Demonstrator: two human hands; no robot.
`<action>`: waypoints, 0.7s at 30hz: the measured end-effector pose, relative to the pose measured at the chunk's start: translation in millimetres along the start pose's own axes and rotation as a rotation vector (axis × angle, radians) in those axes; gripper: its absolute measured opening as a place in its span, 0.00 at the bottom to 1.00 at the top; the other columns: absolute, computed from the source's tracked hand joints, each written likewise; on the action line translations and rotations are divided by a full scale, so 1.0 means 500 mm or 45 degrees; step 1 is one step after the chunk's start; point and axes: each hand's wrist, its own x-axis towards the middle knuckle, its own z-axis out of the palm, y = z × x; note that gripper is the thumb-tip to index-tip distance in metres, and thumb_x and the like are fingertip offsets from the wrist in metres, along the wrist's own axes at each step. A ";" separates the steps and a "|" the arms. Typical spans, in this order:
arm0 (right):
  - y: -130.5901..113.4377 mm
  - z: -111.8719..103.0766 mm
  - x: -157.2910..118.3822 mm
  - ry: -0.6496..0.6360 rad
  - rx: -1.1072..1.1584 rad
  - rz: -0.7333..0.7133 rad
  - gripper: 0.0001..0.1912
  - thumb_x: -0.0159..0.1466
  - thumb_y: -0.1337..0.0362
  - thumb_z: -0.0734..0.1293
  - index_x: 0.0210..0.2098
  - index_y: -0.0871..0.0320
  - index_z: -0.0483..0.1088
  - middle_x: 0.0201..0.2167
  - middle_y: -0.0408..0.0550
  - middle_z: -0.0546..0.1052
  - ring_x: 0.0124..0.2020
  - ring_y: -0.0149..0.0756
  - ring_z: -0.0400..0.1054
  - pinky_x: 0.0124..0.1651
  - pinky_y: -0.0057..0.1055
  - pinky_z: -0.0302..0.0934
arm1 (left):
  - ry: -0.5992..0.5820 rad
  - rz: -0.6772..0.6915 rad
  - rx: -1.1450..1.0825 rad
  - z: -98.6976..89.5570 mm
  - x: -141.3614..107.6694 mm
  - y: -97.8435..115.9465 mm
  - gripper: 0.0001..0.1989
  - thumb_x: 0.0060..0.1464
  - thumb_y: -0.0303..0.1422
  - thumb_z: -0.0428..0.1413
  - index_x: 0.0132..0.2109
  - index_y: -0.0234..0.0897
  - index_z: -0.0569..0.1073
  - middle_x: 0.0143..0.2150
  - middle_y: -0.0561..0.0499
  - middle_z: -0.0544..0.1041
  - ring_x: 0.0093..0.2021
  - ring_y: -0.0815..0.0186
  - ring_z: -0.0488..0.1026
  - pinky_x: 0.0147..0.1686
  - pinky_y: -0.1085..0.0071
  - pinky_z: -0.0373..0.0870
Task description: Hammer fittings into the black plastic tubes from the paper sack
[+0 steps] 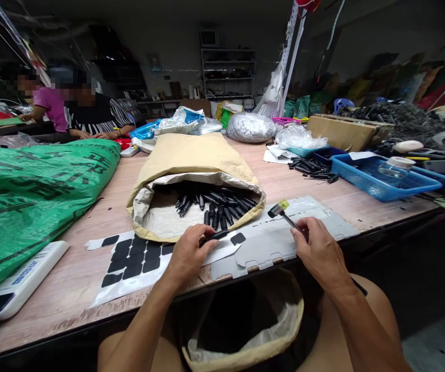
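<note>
My left hand pinches a black pen-like part at the mouth of a tan paper sack. The sack lies on its side, and many similar black parts spill toward its opening. In my right hand is a small mallet with a yellow and a dark face, its head raised over a grey board. Beneath my left hand and the sack lies a white sheet with black square stickers. One black sticker sits near the held part.
Below the table edge, a second sack gapes open between my legs. A green bag and a white scale stand at left. Rightward are a blue basket, loose black parts and a cardboard box. Two people sit at back left.
</note>
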 end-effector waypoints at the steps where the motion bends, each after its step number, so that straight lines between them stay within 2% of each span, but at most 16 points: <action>1: -0.013 -0.007 -0.008 -0.021 0.071 0.009 0.09 0.68 0.57 0.62 0.44 0.53 0.67 0.40 0.49 0.77 0.40 0.41 0.73 0.40 0.34 0.61 | -0.032 0.043 -0.016 0.008 -0.003 0.001 0.08 0.58 0.37 0.59 0.44 0.43 0.78 0.42 0.50 0.79 0.44 0.58 0.73 0.44 0.65 0.67; 4: -0.056 -0.022 -0.030 -0.156 0.261 -0.025 0.12 0.68 0.56 0.62 0.49 0.52 0.66 0.35 0.45 0.79 0.34 0.39 0.74 0.38 0.32 0.62 | -0.062 0.063 -0.048 0.022 -0.003 -0.003 0.08 0.57 0.36 0.60 0.44 0.42 0.78 0.41 0.49 0.78 0.45 0.58 0.73 0.45 0.64 0.68; 6: -0.084 -0.020 -0.042 -0.221 0.326 -0.103 0.15 0.68 0.58 0.61 0.54 0.52 0.67 0.36 0.45 0.81 0.35 0.38 0.76 0.38 0.32 0.64 | -0.049 0.045 -0.062 0.024 -0.001 -0.008 0.08 0.56 0.36 0.61 0.44 0.42 0.79 0.41 0.49 0.78 0.44 0.58 0.74 0.44 0.65 0.68; 9: -0.119 -0.001 -0.059 -0.261 0.418 -0.252 0.20 0.69 0.62 0.59 0.59 0.51 0.68 0.48 0.48 0.81 0.47 0.39 0.77 0.49 0.34 0.68 | -0.043 0.029 -0.075 0.025 0.002 -0.013 0.08 0.55 0.36 0.62 0.42 0.42 0.79 0.40 0.49 0.78 0.43 0.58 0.74 0.42 0.65 0.68; 11: -0.138 0.017 -0.069 -0.289 0.496 -0.339 0.21 0.70 0.65 0.58 0.61 0.52 0.69 0.56 0.48 0.78 0.56 0.39 0.73 0.59 0.36 0.66 | -0.041 0.022 -0.094 0.025 0.002 -0.016 0.07 0.55 0.36 0.62 0.41 0.41 0.79 0.39 0.50 0.77 0.43 0.58 0.74 0.42 0.65 0.68; 13: -0.155 0.033 -0.080 -0.330 0.526 -0.402 0.22 0.71 0.66 0.58 0.61 0.52 0.69 0.58 0.48 0.77 0.58 0.38 0.72 0.62 0.36 0.65 | -0.042 0.025 -0.117 0.027 0.002 -0.019 0.07 0.54 0.35 0.62 0.41 0.41 0.79 0.39 0.50 0.77 0.43 0.59 0.73 0.43 0.65 0.68; 17: -0.188 0.048 -0.099 -0.347 0.464 -0.497 0.24 0.71 0.67 0.57 0.65 0.50 0.67 0.54 0.49 0.79 0.51 0.39 0.76 0.57 0.36 0.68 | -0.036 0.050 -0.099 0.030 0.002 -0.023 0.05 0.54 0.34 0.62 0.39 0.40 0.78 0.37 0.51 0.75 0.41 0.60 0.72 0.42 0.66 0.66; 21: -0.207 0.051 -0.108 -0.364 0.263 -0.493 0.25 0.71 0.68 0.57 0.65 0.48 0.67 0.47 0.49 0.81 0.45 0.39 0.77 0.47 0.32 0.70 | -0.040 0.048 -0.065 0.028 0.003 -0.019 0.03 0.54 0.34 0.61 0.34 0.40 0.77 0.34 0.52 0.73 0.39 0.61 0.71 0.39 0.67 0.65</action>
